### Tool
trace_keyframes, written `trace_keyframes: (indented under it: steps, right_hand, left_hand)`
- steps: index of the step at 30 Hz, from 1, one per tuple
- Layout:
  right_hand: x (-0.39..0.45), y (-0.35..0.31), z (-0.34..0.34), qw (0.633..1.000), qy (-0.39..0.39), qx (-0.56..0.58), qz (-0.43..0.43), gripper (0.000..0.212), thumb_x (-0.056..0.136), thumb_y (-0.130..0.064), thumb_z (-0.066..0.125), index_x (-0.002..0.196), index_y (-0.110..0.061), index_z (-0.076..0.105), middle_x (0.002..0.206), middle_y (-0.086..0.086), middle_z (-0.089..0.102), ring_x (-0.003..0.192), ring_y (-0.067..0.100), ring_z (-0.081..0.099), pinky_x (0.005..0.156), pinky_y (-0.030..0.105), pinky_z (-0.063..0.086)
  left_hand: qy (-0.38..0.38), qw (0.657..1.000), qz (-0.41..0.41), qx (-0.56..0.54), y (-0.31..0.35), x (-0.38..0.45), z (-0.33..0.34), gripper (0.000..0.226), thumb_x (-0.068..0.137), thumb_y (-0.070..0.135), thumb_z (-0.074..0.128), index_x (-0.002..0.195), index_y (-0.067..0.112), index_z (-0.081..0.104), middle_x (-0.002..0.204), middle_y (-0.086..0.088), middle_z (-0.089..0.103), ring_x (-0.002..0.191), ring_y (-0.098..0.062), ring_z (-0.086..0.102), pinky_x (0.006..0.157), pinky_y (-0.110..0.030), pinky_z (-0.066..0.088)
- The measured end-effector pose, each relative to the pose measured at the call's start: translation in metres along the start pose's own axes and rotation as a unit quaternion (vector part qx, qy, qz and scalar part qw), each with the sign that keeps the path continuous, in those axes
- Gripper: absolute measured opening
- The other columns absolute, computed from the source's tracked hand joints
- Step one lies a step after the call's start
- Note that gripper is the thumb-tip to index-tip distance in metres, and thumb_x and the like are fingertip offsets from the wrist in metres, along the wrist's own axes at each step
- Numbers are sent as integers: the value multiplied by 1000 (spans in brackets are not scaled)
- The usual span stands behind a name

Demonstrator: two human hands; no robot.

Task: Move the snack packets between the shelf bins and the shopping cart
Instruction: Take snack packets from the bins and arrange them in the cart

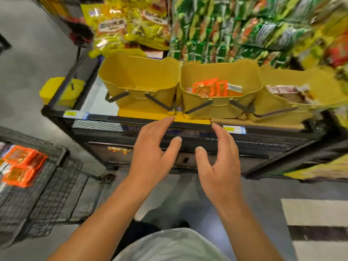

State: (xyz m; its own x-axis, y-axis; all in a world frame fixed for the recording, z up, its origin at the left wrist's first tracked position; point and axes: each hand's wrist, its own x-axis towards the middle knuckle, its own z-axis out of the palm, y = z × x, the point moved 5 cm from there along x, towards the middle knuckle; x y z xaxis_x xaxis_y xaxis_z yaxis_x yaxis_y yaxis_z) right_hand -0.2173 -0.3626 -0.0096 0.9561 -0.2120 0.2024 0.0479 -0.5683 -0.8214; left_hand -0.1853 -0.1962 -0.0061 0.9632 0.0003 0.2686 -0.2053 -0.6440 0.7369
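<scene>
Hands (152, 151) (220, 162) empty, each grip spread, orange packets (211, 89) upright in middle bin (220, 72).

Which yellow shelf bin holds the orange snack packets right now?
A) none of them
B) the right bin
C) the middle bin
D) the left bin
C: the orange packets lie in the middle bin, while the left bin shows no packets and the right bin holds pale packets.
</scene>
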Motion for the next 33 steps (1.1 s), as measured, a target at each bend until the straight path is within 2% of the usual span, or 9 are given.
trace_keyframes:
  steps: [4, 9, 14, 19, 21, 23, 26, 30, 33]
  right_hand:
    - [27, 18, -25, 1000, -1, -2, 5, 61, 89, -40, 51, 147, -22, 44, 148, -6, 46, 141, 10, 36, 116, 39, 33]
    - [74, 32, -30, 999, -16, -24, 24, 63, 89, -39, 54, 149, -25, 40, 151, -7, 43, 142, 10, 34, 116, 44, 34]
    - [130, 40, -16, 998, -28, -46, 21, 58, 95, -28, 62, 148, -26, 41, 149, -11, 43, 140, 7, 34, 115, 35, 33]
    - [193, 50, 0, 994, -24, -103, 29, 56, 91, -32, 65, 143, -20, 48, 140, -4, 51, 132, 15, 45, 111, 37, 38]
    - [225, 53, 8, 989, -27, -134, 49, 56, 89, -34, 68, 141, -20, 50, 136, -3, 53, 127, 17, 49, 108, 38, 42]
    - [252, 58, 16, 983, -31, -171, 58, 58, 87, -35, 70, 140, -18, 52, 135, 2, 54, 124, 22, 52, 105, 39, 43]
    - [286, 77, 33, 958, -88, -246, 114, 63, 87, -42, 69, 142, -18, 49, 137, 6, 53, 124, 26, 51, 103, 35, 42]
    - [313, 111, 59, 899, -199, -339, 193, 80, 87, -56, 66, 147, -10, 38, 148, 12, 43, 136, 32, 42, 107, 39, 40]
    - [328, 124, 75, 870, -217, -391, 206, 91, 84, -60, 67, 150, -9, 31, 151, 13, 37, 138, 35, 37, 109, 42, 39]
  left_hand:
    - [-9, 1000, 6, 8, 21, 27, 28, 51, 90, 39, 56, 139, 23, 56, 134, 10, 58, 128, -6, 43, 102, -7, 23]
    - [-17, 1000, 17, 16, 27, 69, 51, 51, 90, 40, 56, 138, 22, 57, 132, 7, 60, 127, -10, 47, 102, -17, 28]
    - [-21, 1000, 12, -11, 16, 122, 70, 52, 89, 38, 58, 138, 23, 57, 130, 9, 60, 127, -13, 48, 103, -25, 35]
    - [-30, 999, 20, -8, -4, 177, 81, 52, 89, 38, 58, 139, 24, 56, 124, 20, 51, 123, -2, 41, 101, -21, 30]
    - [-42, 999, 26, -14, -17, 201, 86, 52, 89, 41, 58, 138, 22, 57, 124, 18, 52, 120, -1, 40, 100, -18, 29]
    - [-53, 998, 43, -8, -27, 220, 90, 54, 89, 45, 55, 136, 18, 59, 125, 9, 60, 118, -8, 47, 98, -14, 28]
    - [-73, 996, 47, -10, -41, 242, 98, 55, 88, 46, 52, 133, 15, 61, 124, 0, 65, 117, -17, 52, 97, -14, 31]
    - [-106, 993, 38, -19, -55, 259, 107, 57, 88, 49, 50, 134, 18, 60, 124, 2, 64, 120, -14, 48, 96, -16, 32]
    - [-120, 992, 23, -26, -62, 265, 111, 57, 87, 48, 53, 137, 19, 58, 126, 4, 62, 122, -12, 46, 98, -5, 25]
